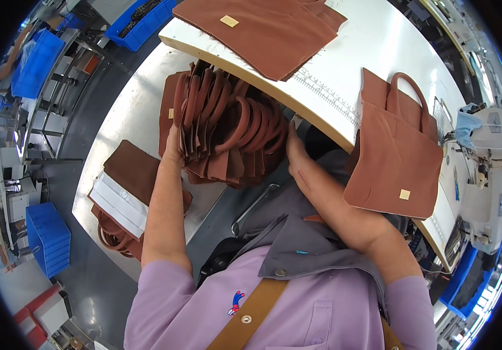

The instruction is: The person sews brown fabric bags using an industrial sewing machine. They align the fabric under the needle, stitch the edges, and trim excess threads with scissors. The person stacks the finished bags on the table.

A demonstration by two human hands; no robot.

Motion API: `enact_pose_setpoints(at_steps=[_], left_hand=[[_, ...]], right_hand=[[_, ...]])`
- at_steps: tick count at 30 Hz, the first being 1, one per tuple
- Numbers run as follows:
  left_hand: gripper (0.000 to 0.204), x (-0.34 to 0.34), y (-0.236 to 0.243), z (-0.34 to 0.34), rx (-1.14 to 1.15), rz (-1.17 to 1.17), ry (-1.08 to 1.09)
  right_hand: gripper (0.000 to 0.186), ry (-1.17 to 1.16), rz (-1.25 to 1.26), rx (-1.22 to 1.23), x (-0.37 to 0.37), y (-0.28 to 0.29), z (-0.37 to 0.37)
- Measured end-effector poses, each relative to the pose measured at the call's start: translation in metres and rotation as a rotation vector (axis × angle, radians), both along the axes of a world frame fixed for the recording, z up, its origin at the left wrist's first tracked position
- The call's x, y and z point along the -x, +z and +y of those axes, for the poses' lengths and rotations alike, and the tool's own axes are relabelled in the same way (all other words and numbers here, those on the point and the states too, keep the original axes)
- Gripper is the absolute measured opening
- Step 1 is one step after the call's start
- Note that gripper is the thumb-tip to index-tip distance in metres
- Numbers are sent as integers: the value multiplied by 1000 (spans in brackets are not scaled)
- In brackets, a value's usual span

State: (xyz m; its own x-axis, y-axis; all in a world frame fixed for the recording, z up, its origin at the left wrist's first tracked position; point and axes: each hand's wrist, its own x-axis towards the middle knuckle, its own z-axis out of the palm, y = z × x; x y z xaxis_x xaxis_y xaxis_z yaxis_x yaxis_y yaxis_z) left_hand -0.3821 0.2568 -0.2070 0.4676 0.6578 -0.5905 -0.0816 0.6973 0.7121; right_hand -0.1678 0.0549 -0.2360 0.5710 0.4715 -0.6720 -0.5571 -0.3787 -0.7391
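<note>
Between my hands is a thick stack of brown bag panels with rounded handles (245, 125), below the edge of the white table. My left hand (172, 143) grips the stack's left side, its fingers mostly hidden behind the panels. My right hand (295, 146) presses against the opposite side, its fingers partly covered. Beneath and left of the stack, another brown panel with a small gold plate (170, 114) shows on the metal side table (108, 125). Beside my left forearm lie a dark brown piece (131, 168), a white strip (119, 201) and more handled panels (114, 233).
On the white table (373, 35) lie a brown panel with a gold plate (268, 41) and, nearer my right arm, a handled panel (394, 151). A printed ruler scale (326, 93) runs along its edge. A sewing machine (487, 169) stands right. Blue bins (48, 239) stand left.
</note>
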Motion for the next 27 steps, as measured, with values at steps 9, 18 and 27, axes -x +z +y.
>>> enact_pose_setpoints(at_steps=[9, 18, 27], left_hand=[[63, 5, 10, 8, -93, -20, 79], [60, 9, 12, 2, -94, -48, 84], [56, 14, 20, -44, -83, -89, 124]], right_hand=[[84, 189, 38, -380, 9, 45, 10], [74, 216, 385, -472, 18, 74, 12], [65, 352, 408, -514, 21, 90, -7]])
